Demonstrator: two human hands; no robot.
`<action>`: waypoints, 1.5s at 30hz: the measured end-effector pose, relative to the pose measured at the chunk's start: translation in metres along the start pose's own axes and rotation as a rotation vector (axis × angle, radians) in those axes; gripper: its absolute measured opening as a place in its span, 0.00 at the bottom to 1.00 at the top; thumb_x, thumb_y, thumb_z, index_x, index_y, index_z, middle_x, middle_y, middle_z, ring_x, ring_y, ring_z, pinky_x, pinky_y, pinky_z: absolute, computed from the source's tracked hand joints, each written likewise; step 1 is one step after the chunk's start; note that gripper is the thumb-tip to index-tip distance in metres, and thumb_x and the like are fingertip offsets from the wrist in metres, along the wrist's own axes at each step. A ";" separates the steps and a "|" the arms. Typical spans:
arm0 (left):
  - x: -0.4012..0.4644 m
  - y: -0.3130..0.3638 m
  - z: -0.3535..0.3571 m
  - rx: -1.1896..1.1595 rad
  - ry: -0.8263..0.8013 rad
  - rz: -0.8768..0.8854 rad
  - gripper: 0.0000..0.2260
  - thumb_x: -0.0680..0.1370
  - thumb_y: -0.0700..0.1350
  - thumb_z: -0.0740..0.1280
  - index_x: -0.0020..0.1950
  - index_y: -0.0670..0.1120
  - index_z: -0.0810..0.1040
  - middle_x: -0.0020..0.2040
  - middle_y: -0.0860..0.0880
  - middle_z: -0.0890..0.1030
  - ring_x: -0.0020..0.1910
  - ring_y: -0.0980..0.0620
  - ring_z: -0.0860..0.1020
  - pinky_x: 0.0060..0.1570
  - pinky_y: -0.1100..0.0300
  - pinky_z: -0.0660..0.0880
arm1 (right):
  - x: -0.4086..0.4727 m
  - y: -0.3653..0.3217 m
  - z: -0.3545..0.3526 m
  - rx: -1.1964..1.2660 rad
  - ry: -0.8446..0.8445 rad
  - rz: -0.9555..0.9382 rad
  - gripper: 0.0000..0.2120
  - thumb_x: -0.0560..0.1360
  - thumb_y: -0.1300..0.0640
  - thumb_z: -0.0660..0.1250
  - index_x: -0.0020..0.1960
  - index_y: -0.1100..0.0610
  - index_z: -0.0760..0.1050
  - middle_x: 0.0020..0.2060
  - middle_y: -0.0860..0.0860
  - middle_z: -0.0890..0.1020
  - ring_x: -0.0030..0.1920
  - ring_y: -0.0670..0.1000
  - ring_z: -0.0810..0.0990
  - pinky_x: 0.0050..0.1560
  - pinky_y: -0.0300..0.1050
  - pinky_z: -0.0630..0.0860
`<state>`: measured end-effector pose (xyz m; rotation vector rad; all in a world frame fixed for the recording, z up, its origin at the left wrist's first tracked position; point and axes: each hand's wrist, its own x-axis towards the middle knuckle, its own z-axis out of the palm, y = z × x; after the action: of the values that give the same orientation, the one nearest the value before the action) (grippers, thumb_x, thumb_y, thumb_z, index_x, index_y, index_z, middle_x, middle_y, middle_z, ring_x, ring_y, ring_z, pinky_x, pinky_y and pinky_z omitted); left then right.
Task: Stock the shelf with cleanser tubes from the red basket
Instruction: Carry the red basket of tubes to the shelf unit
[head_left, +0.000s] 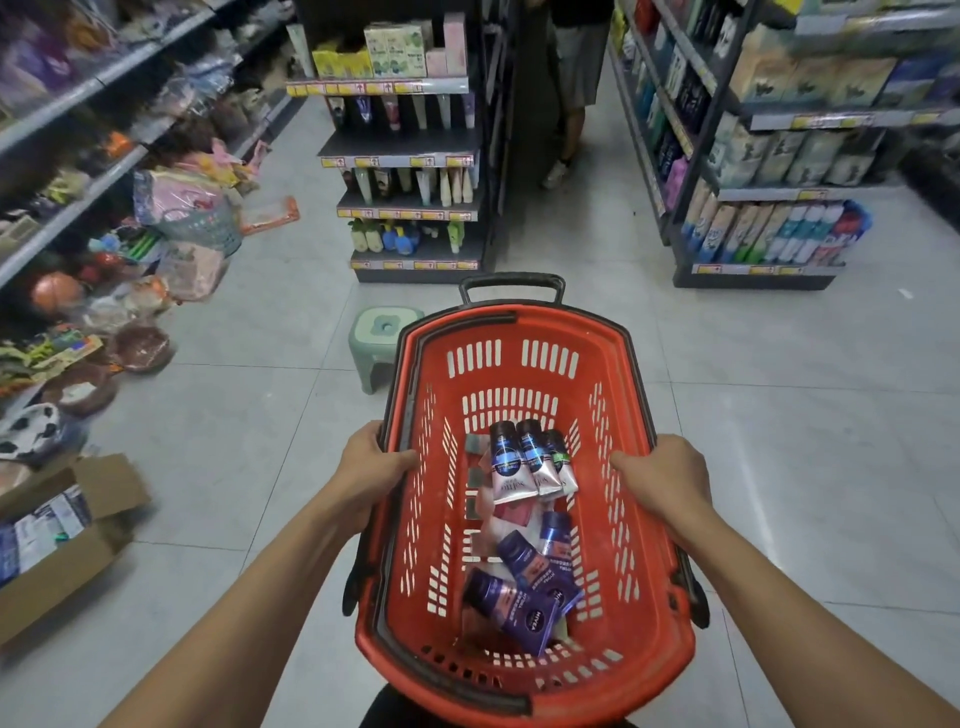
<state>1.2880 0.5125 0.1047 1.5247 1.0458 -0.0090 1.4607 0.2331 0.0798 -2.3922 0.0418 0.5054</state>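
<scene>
Head view: the left hand (375, 460) is gripping the left rim of the red basket (524, 670), thumb hooked over the edge; the right hand (667, 475) is clamping the right rim likewise. Cleanser tubes (527, 519) are lying loose on the basket floor, between and below both hands, touching neither. The end-cap shelf (402, 156) is standing ahead across grey tile, a green stool (382, 343) sitting just beside the basket's far-left corner.
</scene>
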 end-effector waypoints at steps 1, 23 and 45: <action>0.012 0.009 0.003 0.000 -0.005 0.001 0.19 0.80 0.43 0.74 0.68 0.46 0.72 0.54 0.42 0.86 0.45 0.43 0.88 0.52 0.38 0.84 | 0.013 -0.007 -0.001 0.000 -0.001 0.002 0.20 0.76 0.43 0.72 0.57 0.57 0.78 0.47 0.54 0.85 0.39 0.55 0.85 0.47 0.51 0.83; 0.316 0.192 -0.027 -0.063 -0.168 -0.006 0.19 0.81 0.43 0.73 0.69 0.47 0.70 0.53 0.42 0.86 0.44 0.46 0.89 0.42 0.48 0.85 | 0.269 -0.202 0.051 -0.038 0.072 0.099 0.21 0.75 0.38 0.72 0.57 0.54 0.79 0.46 0.52 0.86 0.37 0.53 0.86 0.43 0.50 0.83; 0.563 0.384 0.057 0.022 0.037 -0.032 0.19 0.80 0.43 0.74 0.68 0.47 0.72 0.53 0.45 0.85 0.46 0.45 0.87 0.42 0.49 0.85 | 0.600 -0.339 0.026 -0.034 -0.067 0.030 0.19 0.74 0.39 0.73 0.55 0.53 0.80 0.44 0.50 0.86 0.38 0.52 0.86 0.44 0.51 0.84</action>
<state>1.8826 0.8507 0.0829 1.5331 1.1026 -0.0144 2.0611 0.5712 0.0514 -2.4095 0.0390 0.6048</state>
